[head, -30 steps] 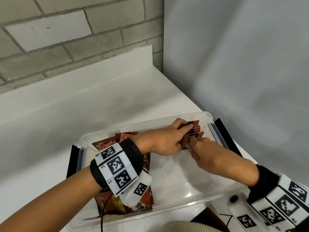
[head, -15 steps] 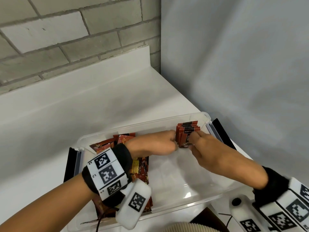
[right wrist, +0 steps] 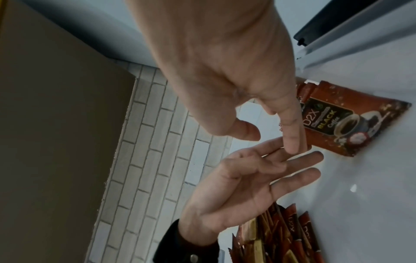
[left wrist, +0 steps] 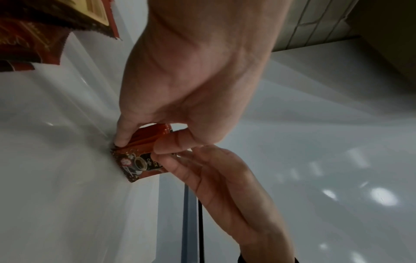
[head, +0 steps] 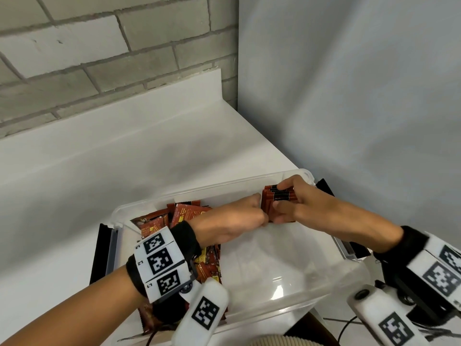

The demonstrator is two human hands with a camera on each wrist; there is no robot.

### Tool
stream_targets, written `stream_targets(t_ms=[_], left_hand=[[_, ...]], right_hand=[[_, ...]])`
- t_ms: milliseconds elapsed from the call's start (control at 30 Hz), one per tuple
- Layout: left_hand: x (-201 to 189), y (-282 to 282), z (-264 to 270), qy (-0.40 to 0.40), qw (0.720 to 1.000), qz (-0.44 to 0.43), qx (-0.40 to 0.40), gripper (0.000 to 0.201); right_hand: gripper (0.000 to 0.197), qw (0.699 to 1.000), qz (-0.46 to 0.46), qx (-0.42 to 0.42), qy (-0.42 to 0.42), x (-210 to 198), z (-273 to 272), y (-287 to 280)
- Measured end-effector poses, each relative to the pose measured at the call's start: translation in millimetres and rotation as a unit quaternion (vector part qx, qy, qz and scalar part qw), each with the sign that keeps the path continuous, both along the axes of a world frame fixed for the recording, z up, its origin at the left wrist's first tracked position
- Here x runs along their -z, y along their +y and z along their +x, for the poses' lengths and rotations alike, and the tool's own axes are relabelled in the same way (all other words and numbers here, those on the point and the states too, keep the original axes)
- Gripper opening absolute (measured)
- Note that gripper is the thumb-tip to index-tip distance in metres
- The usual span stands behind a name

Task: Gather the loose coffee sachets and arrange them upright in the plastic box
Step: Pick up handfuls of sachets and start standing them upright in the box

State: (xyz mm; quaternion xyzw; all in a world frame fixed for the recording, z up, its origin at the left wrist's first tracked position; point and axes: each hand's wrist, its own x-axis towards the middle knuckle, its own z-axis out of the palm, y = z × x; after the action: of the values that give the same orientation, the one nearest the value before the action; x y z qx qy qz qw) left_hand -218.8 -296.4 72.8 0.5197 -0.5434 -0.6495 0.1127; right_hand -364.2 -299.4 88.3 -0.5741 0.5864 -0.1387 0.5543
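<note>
A clear plastic box (head: pixel 199 194) sits on the white counter. In its far right corner a small stack of red coffee sachets (head: pixel 270 204) stands upright. My right hand (head: pixel 309 208) holds the stack, thumb on the front sachet (right wrist: pixel 351 122) and fingers over the top edges. My left hand (head: pixel 239 218) has straight fingers pointing down against the stack's left edge (left wrist: pixel 139 156) and holds nothing. More loose sachets (head: pixel 189 216) lie jumbled in the box's left half, partly hidden under my left wrist.
The box has black latches at both ends (head: pixel 104 248) (head: pixel 324 188). The white counter (head: pixel 124 158) stretches behind it to a grey brick wall (head: pixel 112 46). A plain grey wall (head: pixel 349 108) closes the right side. The box floor (head: pixel 274 258) between the stack and the pile is bare.
My left hand has slid off the top of the stack to its left edge. My right hand has moved up so that its fingers lie over the top of the sachets.
</note>
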Motion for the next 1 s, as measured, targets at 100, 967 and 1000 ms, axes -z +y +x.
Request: stream_targets(t_ms=[100, 967, 1000], left_hand=[[2, -1, -1, 0.019, 1.000, -0.002, 0.005, 0.050], [22, -5, -5, 0.007, 0.997, 0.055, -0.055, 0.072], [23, -5, -6, 0.012, 0.997, 0.056, -0.058, 0.069]], right_hand=[[0.029, 1.000, 0.007, -0.008, 0.014, 1, 0, -3], [0.057, 0.993, 0.105, -0.013, -0.048, 18, -20, 32], [0.052, 0.994, 0.103, -0.009, -0.043, 20, -19, 30]])
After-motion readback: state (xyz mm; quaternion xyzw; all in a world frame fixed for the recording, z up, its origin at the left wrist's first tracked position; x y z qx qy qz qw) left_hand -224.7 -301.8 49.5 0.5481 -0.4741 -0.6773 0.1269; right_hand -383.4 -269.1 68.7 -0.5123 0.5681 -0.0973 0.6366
